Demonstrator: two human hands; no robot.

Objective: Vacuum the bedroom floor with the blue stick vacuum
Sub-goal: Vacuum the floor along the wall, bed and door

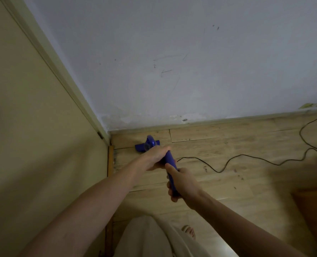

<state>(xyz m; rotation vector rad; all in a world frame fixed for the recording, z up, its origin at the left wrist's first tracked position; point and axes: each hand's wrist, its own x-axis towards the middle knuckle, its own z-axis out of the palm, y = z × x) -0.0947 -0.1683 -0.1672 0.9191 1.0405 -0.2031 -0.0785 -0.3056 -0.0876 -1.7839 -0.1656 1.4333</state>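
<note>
Beige door panel [33, 127] occupies the left side. Left hand [154, 156] grips the blue stick vacuum [169, 160] further down its body; the floor head [147, 144] rests on the wooden floor [228, 182] near the corner. Right hand [181, 182] wraps the handle. Black cord [246, 158] trails right.
</note>
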